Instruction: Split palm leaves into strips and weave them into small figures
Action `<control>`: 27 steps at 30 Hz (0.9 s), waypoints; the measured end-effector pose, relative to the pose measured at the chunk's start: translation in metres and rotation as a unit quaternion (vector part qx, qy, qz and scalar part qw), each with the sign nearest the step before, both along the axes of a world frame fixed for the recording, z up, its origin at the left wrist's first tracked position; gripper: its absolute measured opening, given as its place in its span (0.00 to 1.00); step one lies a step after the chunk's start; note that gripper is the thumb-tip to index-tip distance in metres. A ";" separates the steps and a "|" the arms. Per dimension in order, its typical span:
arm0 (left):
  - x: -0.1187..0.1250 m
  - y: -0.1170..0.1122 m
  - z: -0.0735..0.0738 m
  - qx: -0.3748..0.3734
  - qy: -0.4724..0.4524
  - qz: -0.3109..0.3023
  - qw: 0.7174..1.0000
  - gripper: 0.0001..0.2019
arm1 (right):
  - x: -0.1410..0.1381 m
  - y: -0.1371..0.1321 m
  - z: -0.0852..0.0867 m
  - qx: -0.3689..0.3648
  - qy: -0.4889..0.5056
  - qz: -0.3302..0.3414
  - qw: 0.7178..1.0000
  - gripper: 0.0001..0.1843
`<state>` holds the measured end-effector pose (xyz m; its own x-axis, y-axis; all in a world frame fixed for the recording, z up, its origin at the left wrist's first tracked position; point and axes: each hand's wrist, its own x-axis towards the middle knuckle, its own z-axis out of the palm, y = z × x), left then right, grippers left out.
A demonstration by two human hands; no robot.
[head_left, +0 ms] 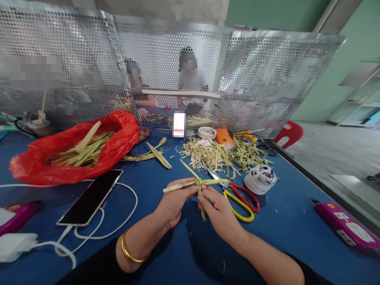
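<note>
I find my left hand (175, 200) pinching the crossed plant strips (198, 181) close to their knot and my right hand (221, 211) gripping the strand that points down toward me, apparently to steady the centre and leave the other ends free. The scissors (241, 190) lie just beside my right hand, presumably for easy reach. The knot sits between my two hands, at their fingertips, apparently raised above the blue table (178, 253).
</note>
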<state>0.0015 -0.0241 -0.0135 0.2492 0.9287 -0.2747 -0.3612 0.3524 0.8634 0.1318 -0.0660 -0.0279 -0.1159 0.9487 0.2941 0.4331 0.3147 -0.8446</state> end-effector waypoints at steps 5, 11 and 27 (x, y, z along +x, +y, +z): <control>0.002 -0.003 -0.003 -0.017 0.003 0.044 0.999 0.18 | -0.002 -0.001 -0.002 0.012 -0.051 0.009 0.999 0.15; 0.005 -0.005 -0.008 -0.036 -0.012 0.069 0.997 0.18 | -0.003 -0.001 -0.009 0.021 -0.070 0.009 0.997 0.12; -0.010 0.008 0.007 -0.005 0.038 -0.043 0.998 0.09 | 0.014 0.002 0.004 0.128 -0.277 -0.112 0.946 0.09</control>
